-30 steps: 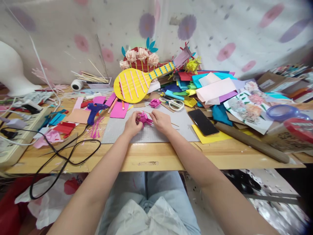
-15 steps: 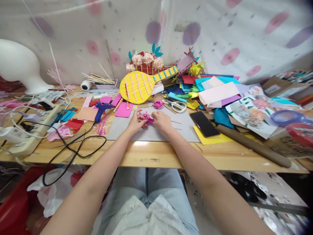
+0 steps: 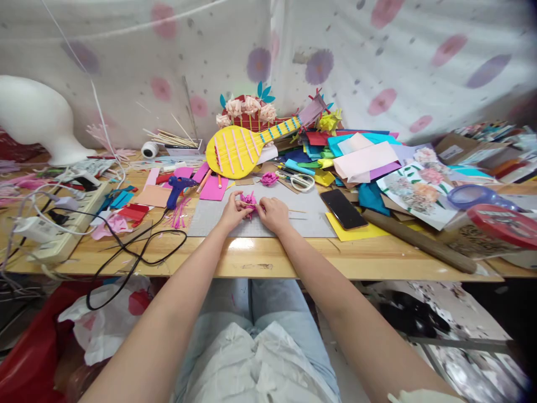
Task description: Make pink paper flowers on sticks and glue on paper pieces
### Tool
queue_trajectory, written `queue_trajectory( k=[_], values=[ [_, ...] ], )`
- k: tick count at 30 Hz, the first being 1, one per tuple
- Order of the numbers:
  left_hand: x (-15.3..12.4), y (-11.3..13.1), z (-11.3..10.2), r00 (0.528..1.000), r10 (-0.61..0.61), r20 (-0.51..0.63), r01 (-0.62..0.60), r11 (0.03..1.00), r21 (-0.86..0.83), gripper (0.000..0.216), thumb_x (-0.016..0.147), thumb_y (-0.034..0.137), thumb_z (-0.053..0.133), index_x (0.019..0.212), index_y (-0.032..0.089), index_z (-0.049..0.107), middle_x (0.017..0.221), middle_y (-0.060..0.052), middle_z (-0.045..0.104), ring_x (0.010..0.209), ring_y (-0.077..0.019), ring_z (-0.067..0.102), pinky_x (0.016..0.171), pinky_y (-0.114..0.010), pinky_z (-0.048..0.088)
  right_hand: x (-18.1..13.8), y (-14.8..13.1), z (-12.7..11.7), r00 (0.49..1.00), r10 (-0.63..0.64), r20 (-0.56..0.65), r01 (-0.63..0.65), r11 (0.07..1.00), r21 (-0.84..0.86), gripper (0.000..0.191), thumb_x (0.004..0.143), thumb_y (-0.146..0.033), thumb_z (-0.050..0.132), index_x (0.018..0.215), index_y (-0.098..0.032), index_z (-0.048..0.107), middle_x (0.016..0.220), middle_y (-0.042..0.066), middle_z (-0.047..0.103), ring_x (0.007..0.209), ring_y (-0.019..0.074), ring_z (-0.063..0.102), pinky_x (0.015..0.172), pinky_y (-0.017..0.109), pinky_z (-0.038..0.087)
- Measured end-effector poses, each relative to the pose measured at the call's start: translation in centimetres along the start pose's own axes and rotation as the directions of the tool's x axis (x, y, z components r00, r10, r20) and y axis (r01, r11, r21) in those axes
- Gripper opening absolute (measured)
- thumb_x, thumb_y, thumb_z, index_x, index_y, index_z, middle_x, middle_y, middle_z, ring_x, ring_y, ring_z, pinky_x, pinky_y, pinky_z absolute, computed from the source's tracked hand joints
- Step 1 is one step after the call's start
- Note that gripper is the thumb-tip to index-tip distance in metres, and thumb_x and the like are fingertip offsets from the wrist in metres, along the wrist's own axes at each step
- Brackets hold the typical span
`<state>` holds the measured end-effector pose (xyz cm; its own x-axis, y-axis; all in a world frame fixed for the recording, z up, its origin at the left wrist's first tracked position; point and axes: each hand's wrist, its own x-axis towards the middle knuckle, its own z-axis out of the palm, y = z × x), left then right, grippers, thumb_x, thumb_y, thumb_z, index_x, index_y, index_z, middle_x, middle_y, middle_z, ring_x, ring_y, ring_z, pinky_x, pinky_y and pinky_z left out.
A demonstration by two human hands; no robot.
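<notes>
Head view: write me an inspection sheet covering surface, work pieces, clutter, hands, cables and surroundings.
Surface: wooden table with a grey mat under the hands.
Work pieces: pink paper flower between the hands; second pink flower beyond them.
Clutter: coloured paper pile, scissors, phone, blue glue gun.
Hands: left hand holds the flower; right hand is at its edge, grip unclear.
Cables: black cable loops over the front edge; white cords cross the power strip.
Surroundings: patterned curtain behind; white plastic bag below.
</notes>
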<state>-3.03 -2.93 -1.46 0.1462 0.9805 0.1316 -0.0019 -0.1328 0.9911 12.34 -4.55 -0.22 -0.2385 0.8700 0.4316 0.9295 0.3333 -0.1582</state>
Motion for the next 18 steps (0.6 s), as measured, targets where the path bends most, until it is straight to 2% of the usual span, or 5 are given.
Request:
queue_trajectory(
  k=[5,9,15,18],
  values=[
    [-0.08,-0.11,0.09,1.000,0.012,-0.005,-0.012,0.999,0.043,0.058,0.057,0.027,0.071,0.104,0.020,0.038,0.066,0.005,0.057,0.051,-0.0081,0.054,0.052,-0.021,0.043,-0.09,0.02,0.13,1.000,-0.030,0.002,0.030,1.000,-0.002,0.046,0.091,-0.046,0.028,0.080,-0.019,0.063,0.081,0.007,0.066,0.080,0.0179,0.052,0.069,0.028,0.028],
    [-0.25,-0.21,0.15,0.996,0.092,0.007,-0.092,0.988,0.127,0.046,0.063,0.023,0.066,0.102,0.020,0.042,0.068,0.004,0.057,0.055,-0.0081,0.054,0.055,-0.021,0.042,-0.12,0.05,0.22,1.000,-0.020,-0.009,0.020,1.000,-0.015,0.053,0.087,-0.056,0.028,0.078,-0.019,0.064,0.078,0.008,0.066,0.077,0.0180,0.052,0.067,0.028,0.029],
    [-0.57,0.08,0.15,0.987,0.153,0.039,-0.158,0.947,0.281,0.036,0.069,0.017,0.056,0.102,0.020,0.044,0.072,0.004,0.057,0.061,-0.0087,0.054,0.060,-0.022,0.041,-0.02,0.11,0.42,1.000,-0.009,-0.001,0.009,1.000,0.002,0.053,0.087,-0.056,0.029,0.072,-0.019,0.065,0.075,0.006,0.067,0.074,0.0170,0.053,0.064,0.028,0.028],
    [-0.78,0.17,0.12,0.975,0.216,0.058,-0.221,0.893,0.393,0.028,0.071,0.016,0.054,0.098,0.020,0.046,0.074,0.002,0.057,0.066,-0.0100,0.055,0.062,-0.022,0.041,0.01,0.08,0.34,1.000,0.012,0.003,-0.012,1.000,0.011,0.053,0.086,-0.057,0.031,0.069,-0.020,0.065,0.073,0.005,0.067,0.072,0.0167,0.054,0.061,0.028,0.028]
  ],
)
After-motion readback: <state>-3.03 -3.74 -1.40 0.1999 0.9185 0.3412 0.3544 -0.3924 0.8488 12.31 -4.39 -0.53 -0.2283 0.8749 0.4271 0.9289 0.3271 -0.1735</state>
